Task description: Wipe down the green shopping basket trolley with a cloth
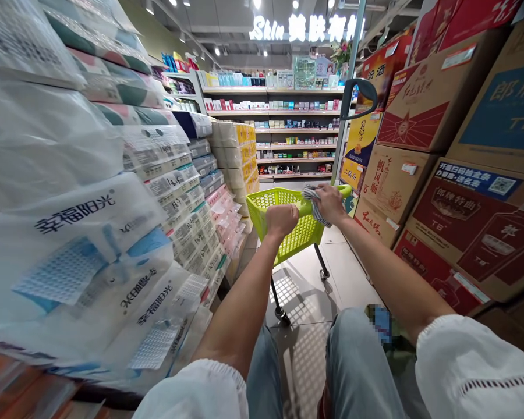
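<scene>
Lime-green shopping cart (pixel 297 237) at centre of frame, upright on casters (pixel 282 316). Left hand (pixel 282 221) clenched around its handle (pixel 346 190); right hand (pixel 330 202) grasps a striped cloth (pixel 317 209) against the same bar. Main risk, by judgement: the cart rolls or swivels under uneven push, since the casters look free to turn. Cloth could bunch or slip under the right palm, loosening that grip. Basket corner might snag the plastic-wrapped tissue packs (pixel 186 201) stacked along the left; stacked liquor cartons (pixel 395 183) hem in the right. Aisle narrow. Cosmetics shelves (pixel 301 129) across upper centre; metal pole (pixel 355 55) with dark hooked grip (pixel 367 93), upper right.
</scene>
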Demonstrator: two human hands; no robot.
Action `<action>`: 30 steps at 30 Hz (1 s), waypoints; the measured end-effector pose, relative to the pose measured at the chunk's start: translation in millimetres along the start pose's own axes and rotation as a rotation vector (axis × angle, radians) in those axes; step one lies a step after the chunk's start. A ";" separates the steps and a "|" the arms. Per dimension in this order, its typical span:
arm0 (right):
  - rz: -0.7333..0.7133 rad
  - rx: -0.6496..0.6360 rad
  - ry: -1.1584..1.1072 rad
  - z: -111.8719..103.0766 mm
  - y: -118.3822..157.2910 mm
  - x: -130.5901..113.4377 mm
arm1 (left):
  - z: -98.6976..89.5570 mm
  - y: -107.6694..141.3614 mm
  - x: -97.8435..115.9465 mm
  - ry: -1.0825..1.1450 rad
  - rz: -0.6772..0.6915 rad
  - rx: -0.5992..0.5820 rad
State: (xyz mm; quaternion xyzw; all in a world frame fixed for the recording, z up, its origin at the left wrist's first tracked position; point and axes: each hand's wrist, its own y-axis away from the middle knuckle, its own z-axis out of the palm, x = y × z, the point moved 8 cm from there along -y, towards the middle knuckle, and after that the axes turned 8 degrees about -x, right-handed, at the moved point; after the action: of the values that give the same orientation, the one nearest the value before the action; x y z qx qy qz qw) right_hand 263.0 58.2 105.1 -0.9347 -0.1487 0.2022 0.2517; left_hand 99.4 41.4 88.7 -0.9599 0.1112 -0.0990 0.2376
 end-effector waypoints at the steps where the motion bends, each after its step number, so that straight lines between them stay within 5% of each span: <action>1: 0.055 0.022 -0.009 -3.7 -2.0 12.5 | -0.1 -0.1 -0.3 -0.002 -0.003 0.006; 4: 0.136 0.057 -0.041 -4.3 0.0 19.8 | 0.0 -0.5 0.5 0.002 -0.015 0.020; 11: -0.081 -0.028 -0.018 15.9 21.4 -63.3 | -3.6 1.5 -1.3 -0.062 -0.029 0.011; 14: -0.088 -0.043 0.035 9.5 13.7 -50.3 | -8.2 5.3 -3.5 -0.098 -0.008 0.027; 18: 0.113 -0.002 0.066 -3.3 -1.7 -10.5 | -10.9 8.0 -2.2 -0.106 0.020 0.054; 26: -0.050 -0.026 0.156 15.8 20.2 -77.4 | -10.0 6.3 -9.8 -0.103 0.009 0.054; 30: -0.015 -0.038 0.170 7.8 11.7 -56.5 | -11.8 7.8 -15.5 -0.095 0.024 0.058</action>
State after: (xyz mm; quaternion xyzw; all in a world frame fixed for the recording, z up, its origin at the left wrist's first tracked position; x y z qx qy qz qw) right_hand 212.1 30.2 109.8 -0.9519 -0.1375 0.1175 0.2472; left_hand 80.4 33.5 93.1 -0.9549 0.1082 -0.0534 0.2714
